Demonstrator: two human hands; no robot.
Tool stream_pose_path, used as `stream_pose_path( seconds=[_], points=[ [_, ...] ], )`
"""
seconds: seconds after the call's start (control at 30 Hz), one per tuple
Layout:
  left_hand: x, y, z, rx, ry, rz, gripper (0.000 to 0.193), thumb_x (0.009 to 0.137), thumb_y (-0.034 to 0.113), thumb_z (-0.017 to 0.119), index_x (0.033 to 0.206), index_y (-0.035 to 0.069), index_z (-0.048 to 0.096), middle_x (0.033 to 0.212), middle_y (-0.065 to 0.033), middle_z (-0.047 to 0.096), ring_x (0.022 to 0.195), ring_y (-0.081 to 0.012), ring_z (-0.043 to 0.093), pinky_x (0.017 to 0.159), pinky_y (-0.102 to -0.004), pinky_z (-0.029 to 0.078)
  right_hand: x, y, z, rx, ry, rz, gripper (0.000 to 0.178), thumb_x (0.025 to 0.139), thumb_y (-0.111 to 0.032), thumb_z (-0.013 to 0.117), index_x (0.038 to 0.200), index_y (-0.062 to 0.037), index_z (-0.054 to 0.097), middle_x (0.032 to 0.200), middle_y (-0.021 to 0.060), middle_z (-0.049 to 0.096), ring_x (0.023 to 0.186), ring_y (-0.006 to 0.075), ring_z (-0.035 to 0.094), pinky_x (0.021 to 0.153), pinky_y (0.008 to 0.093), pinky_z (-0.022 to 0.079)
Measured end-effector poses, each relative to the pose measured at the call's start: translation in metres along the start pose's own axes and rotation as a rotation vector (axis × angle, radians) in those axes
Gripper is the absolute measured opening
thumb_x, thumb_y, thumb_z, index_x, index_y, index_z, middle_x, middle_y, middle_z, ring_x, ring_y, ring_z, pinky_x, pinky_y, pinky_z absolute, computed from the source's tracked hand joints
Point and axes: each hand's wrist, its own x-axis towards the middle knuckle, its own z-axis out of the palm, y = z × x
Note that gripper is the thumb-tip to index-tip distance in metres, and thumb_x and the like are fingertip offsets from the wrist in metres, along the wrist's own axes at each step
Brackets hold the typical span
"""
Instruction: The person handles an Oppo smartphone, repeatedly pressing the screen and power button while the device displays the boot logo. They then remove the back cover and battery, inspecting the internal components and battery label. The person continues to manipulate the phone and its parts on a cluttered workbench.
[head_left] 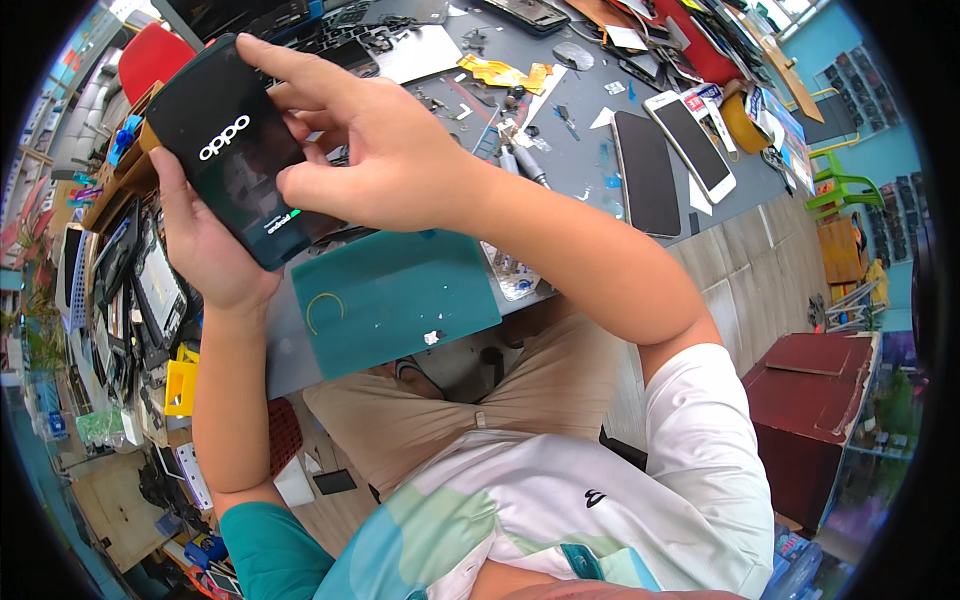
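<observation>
Clearly a glossy black, white-lettered phone (226,160) in snug grip of left hand (207,238) and right hand (378,150)

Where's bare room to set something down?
Mat: mostly bare middle, right of the yellow ring, beyond the white scrap. Desk: small patch between white phone and right edge. Crowded: far desk around the orange strip.

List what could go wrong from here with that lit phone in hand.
The lit smartphone could slip: the left hand holds it raised, with the right hand at its edge. The right thumb, close to the screen, might cause an unintended tap. The small white scrap on the teal mat, near the table edge, might get brushed off.
</observation>
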Motion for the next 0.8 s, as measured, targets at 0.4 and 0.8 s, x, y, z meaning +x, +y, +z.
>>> stream_pose_path(
  seconds=[0.4, 0.8],
  points=[
    [0.000, 0.000, 0.004, -0.014, 0.019, -0.020, 0.073, 0.116, 0.058, 0.023, 0.147, -0.001, 0.053, 0.127, -0.0230, 0.071, 0.111, -0.0333, 0.073, 0.100, -0.0463, 0.061, 0.001, -0.001, 0.000, -0.018, 0.004, -0.011, 0.095, 0.084, -0.006, 0.071, 0.172, -0.0167, 0.036, 0.119, 0.0113, 0.073, 0.096, 0.0147, 0.062, 0.089, 0.0308, 0.056],
    [0.001, 0.003, 0.012, -0.004, 0.062, -0.029, 0.075, 0.117, 0.057, 0.022, 0.142, -0.004, 0.057, 0.121, -0.0229, 0.072, 0.107, -0.0321, 0.073, 0.096, -0.0441, 0.061, 0.000, -0.003, -0.001, 0.020, -0.014, 0.022, 0.096, 0.086, -0.003, 0.071, 0.173, -0.0187, 0.034, 0.128, 0.0079, 0.070, 0.104, 0.0135, 0.062, 0.096, 0.0318, 0.054]
  ],
)
